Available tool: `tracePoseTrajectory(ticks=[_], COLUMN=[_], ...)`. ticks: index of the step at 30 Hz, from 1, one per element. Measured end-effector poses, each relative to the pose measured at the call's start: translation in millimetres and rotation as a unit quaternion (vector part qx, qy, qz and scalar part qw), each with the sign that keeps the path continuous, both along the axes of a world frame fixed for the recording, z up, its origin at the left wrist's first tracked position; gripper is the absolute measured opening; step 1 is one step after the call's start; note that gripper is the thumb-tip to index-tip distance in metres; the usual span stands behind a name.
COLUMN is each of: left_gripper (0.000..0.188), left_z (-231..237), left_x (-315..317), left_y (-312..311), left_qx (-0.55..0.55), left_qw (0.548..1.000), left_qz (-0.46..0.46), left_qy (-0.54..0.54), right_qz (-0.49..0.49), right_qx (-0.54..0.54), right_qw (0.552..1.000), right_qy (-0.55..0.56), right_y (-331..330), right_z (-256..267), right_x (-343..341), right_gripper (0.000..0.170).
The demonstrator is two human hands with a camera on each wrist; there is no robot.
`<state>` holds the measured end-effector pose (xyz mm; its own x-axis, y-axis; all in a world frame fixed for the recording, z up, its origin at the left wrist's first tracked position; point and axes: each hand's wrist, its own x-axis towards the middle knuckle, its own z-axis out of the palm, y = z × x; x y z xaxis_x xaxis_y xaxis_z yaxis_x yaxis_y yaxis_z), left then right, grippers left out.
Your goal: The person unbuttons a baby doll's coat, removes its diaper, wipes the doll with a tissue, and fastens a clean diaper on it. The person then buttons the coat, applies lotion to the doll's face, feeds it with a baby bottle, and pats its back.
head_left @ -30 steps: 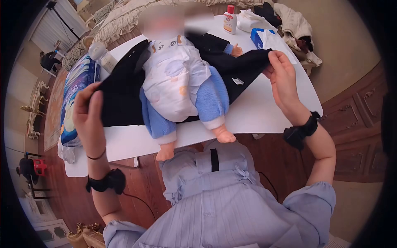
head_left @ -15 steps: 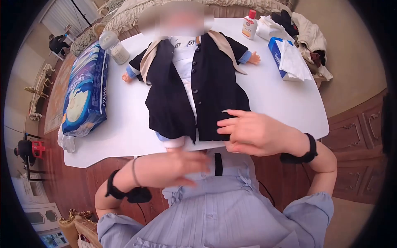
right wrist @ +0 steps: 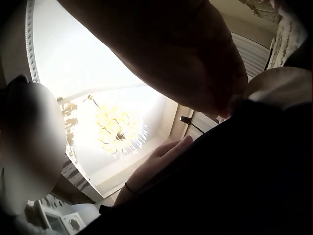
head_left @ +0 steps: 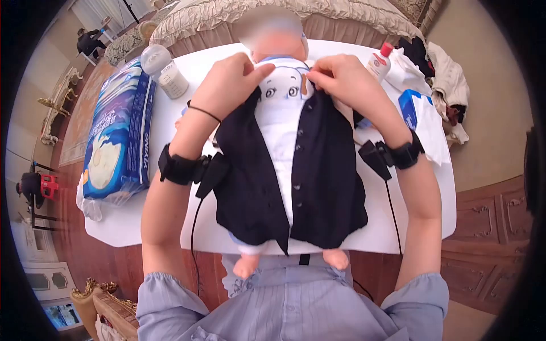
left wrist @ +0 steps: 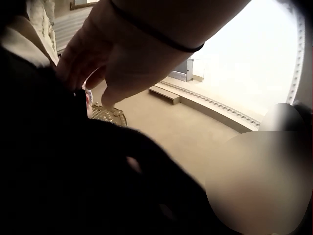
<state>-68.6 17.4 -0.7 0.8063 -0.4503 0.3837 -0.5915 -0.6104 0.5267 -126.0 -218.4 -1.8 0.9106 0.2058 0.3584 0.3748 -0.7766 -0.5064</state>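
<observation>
Two bare hands at the neckline, over a doll (head_left: 278, 44) on its back. Right hand (head_left: 355, 85): thumb and fingertips pinch the upper edge of the black garment (head_left: 244, 170). Left hand (head_left: 224, 85): fingers bent at the opposite neck edge, thumb out over the white top (head_left: 282, 113); can't tell if it grips cloth. Key relation: garment runs from both hands back toward the person's waist, long axis matching the doll's, head far, feet near. Front is open, a white strip between the two edges; button edge is on the right, right hand nearer. Further out, on the white table (head_left: 375, 216): blue pack (head_left: 122, 131) left, tissue box (head_left: 418, 108) right.
</observation>
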Motion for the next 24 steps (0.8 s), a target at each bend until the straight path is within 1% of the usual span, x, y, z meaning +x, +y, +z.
tracePoseTrajectory(ticks=[1,2,3,4,5,7,9,10,11,13,15,16,17,19,20,22,23,24], left_gripper=[0.047,0.052,0.058,0.058,0.058,0.057,0.054,0.054,0.051,0.047,0.048,0.05,0.05,0.051,0.051,0.051,0.046,0.046], left_z=[6,8,0,-4,-4,-4,-5,-4,0,4,1,0,1,2,2,-4,-11,-18], left_x=[-3,-3,3,6,7,13,21,23,25,26,26,25,23,19,16,9,11,16], left_y=[-2,-2,0,2,4,10,21,25,29,34,33,30,26,17,12,5,5,8], left_qx=[0.023,0.046,0.043,0.042,0.05,0.056,0.043,0.043,0.0,-0.087,-0.083,-0.08,-0.08,0.043,0.042,0.13,0.085,0.086], left_qw=[0.996,0.985,0.989,0.988,0.989,0.989,0.999,0.999,0.997,0.97,0.969,0.968,0.968,0.985,0.985,0.99,0.995,0.995], left_qz=[0.017,0.034,0.028,0.029,0.018,0.009,0.031,0.032,0.025,0.009,0.016,0.021,0.02,0.042,0.04,0.034,0.026,0.026], left_qy=[0.081,0.163,0.141,0.147,0.14,0.136,-0.01,-0.007,0.072,0.227,0.232,0.236,0.236,0.163,0.162,0.05,0.048,0.048], right_qz=[-0.011,-0.01,-0.032,-0.055,-0.064,-0.072,-0.077,-0.074,-0.07,-0.057,-0.047,-0.048,-0.05,-0.039,-0.028,-0.03,-0.03,-0.031], right_qx=[0.015,0.014,0.055,0.095,0.111,0.107,0.103,0.11,0.117,0.132,0.145,0.21,0.274,0.271,0.268,0.26,0.251,0.252], right_qw=[0.999,0.999,0.992,0.978,0.971,0.966,0.961,0.957,0.954,0.949,0.944,0.927,0.907,0.913,0.918,0.923,0.928,0.927], right_qy=[0.031,0.035,0.106,0.178,0.2,0.224,0.246,0.257,0.267,0.282,0.294,0.306,0.316,0.304,0.293,0.284,0.275,0.275], right_y=[-2,-1,1,2,3,3,2,0,-2,-6,-9,-10,-11,-13,-14,-11,-10,-11], right_z=[-6,-7,-4,-2,-1,4,5,4,2,-1,-3,-3,-4,-12,-16,-18,-18,-18], right_x=[1,1,-1,-2,-1,3,9,11,12,16,17,17,16,18,18,18,18,18], right_gripper=[0.03,0.03,0.032,0.035,0.038,0.038,0.038,0.038,0.038,0.037,0.036,0.034,0.031,0.029,0.026,0.024,0.021,0.021])
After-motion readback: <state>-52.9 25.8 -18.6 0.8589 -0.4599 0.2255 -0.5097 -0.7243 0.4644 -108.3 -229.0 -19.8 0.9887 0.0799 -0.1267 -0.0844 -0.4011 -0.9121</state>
